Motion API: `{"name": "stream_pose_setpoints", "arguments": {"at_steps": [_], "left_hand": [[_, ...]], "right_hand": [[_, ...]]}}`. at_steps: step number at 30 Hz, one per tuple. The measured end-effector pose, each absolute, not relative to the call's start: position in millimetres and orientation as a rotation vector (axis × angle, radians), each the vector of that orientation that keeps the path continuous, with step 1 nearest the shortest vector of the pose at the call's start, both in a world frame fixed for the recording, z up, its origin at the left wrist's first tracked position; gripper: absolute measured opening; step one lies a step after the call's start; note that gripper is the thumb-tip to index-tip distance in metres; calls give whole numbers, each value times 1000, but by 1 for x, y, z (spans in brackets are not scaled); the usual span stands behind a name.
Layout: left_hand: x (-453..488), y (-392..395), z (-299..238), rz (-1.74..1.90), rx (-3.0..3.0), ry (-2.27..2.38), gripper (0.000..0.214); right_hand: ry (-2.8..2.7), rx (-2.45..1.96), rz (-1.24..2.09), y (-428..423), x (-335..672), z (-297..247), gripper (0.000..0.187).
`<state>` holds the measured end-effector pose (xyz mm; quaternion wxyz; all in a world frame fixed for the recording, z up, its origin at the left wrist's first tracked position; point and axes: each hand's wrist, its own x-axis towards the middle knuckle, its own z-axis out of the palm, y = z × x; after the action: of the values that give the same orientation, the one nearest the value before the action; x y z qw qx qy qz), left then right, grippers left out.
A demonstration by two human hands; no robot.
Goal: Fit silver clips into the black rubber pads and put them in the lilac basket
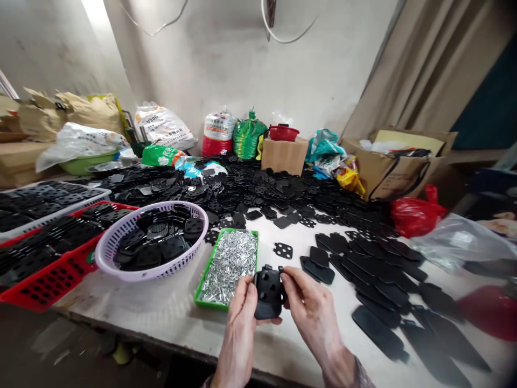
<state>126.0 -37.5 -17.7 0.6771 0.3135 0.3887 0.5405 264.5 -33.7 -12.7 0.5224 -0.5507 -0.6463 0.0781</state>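
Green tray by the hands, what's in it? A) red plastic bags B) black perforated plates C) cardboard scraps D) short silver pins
D: the green tray is heaped with short silver pins, just left of the black part held by the left hand and right hand.

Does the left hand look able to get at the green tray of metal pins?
Probably yes: the left hand sits just beside the green tray with nothing between, though it's gripping a black part.
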Motion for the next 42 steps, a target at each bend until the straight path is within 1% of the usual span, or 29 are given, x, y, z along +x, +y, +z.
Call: {"name": "stream_pose_setpoints", "arguments": {"at_steps": [4, 7, 9, 12, 14, 16, 18, 20, 23, 25, 27, 29, 30, 32, 35, 37, 40, 42], "left_hand": [[122, -39, -21, 1196, 794, 1000, 44], [116, -37, -23, 1235, 868, 1075, 39], [112, -36, -25, 1282, 901, 1104, 35], [106, -37, -29, 1267, 923, 1067, 34], [103, -39, -33, 1228, 905, 1055, 37], [100, -41, -37, 1217, 878, 1092, 44], [99, -42, -40, 1218, 868, 1107, 49], [99, -42, -41, 1214, 889, 1075, 48], [98, -42, -38, 1234, 936, 1079, 40], [97, -43, -36, 1257, 939, 1107, 34], [94, -42, -36, 1281, 868, 1123, 34], [86, -40, -36, 1335, 729, 1121, 39], [81, -38, -35, 1374, 659, 1110, 41], [71, -33, -32, 1471, 555, 1070, 40], [60, -27, -26, 1567, 487, 1031, 34], [59, -26, -22, 1545, 508, 1002, 34], [59, -28, -18, 1481, 562, 954, 34], [58, -29, -18, 1494, 567, 952, 33]], "right_hand": [[-1657, -1242, 108, -33, 259, -16, 17], [-1657, -1204, 200, -32, 251, -17, 18], [-1597, -1205, 344, -31, 247, -16, 19], [-1488, -1197, 667, -28, 243, -15, 22], [-1411, -1168, 854, -26, 243, -14, 26], [-1362, -1138, 956, -24, 244, -12, 30], [-1368, -1132, 979, -22, 244, -11, 31], [-1416, -1153, 940, -20, 243, -9, 29], [-1522, -1193, 799, -20, 236, -8, 30], [-1559, -1202, 773, -19, 231, -10, 31], [-1551, -1181, 871, -16, 228, -14, 34], [-1542, -1138, 999, -10, 231, -16, 37], [-1562, -1132, 1003, -6, 233, -17, 38], [-1691, -1187, 828, 5, 240, -14, 33], [-2074, -1379, 345, 23, 239, -7, 19], [-2350, -1485, 128, 32, 228, -4, 13], [-2596, -1563, 32, 39, 206, -5, 8], [-2641, -1562, 33, 39, 197, -9, 13]]}}
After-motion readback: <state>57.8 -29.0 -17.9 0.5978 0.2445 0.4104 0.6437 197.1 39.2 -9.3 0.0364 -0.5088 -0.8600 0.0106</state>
